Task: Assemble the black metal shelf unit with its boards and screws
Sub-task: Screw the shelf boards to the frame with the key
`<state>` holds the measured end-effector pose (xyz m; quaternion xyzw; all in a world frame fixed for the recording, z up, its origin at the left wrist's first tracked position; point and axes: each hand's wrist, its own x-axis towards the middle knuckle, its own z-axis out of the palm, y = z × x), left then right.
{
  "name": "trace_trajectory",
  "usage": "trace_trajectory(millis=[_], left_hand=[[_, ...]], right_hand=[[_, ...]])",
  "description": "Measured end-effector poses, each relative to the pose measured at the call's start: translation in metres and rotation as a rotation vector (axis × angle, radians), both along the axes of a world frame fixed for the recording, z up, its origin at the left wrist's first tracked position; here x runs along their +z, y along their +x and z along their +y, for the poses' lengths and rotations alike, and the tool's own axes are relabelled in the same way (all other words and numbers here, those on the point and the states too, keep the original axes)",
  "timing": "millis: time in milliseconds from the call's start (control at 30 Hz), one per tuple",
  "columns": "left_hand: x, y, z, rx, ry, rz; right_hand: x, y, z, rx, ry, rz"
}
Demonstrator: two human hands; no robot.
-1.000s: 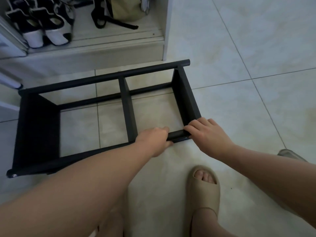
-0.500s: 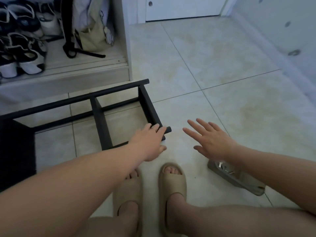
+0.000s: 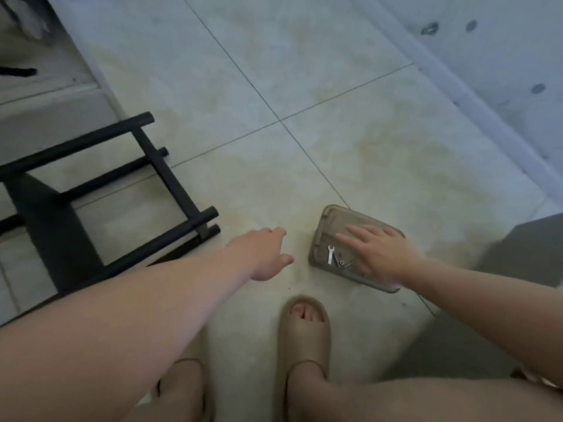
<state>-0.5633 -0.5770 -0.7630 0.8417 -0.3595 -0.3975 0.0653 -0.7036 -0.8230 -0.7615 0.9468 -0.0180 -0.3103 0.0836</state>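
Note:
The black metal shelf frame (image 3: 170, 181) lies on its side on the tiled floor at the left, with a dark board (image 3: 51, 226) fitted across it. A clear plastic tray (image 3: 330, 220) sits on the floor to its right and holds a small silver wrench (image 3: 330, 254) and a few screws (image 3: 341, 262). My right hand (image 3: 377, 254) rests flat over the tray with fingers spread, holding nothing. My left hand (image 3: 265, 251) hovers over the floor between frame and tray, loosely open and empty, clear of the frame.
My feet in beige slides (image 3: 304, 333) stand at the bottom centre. A white cabinet base (image 3: 58, 117) rises behind the frame at the upper left. A pale wall with skirting (image 3: 475, 95) runs along the right. A dark grey object (image 3: 530, 251) sits at the right edge.
Both hands have let go of the frame's rail. My view swung right; the right hand reached onto the tray and the left hand drifted away from the frame.

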Motion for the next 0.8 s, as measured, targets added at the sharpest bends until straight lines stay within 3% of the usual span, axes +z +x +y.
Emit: trace_trajectory(millis=[167, 333, 800], left_hand=[[-0.046, -0.011, -0.051, 0.287, -0.045, 0.255], [-0.088, -0.014, -0.093, 0.507, -0.160, 0.354], [-0.117, -0.024, -0.109, 0.622, -0.321, 0.389]], right_hand=[[-0.054, -0.011, -0.026, -0.156, 0.116, 0.073], [-0.111, -0.005, -0.041, -0.449, 0.256, 0.050], [-0.168, 0.025, -0.039, -0.584, 0.240, 0.089]])
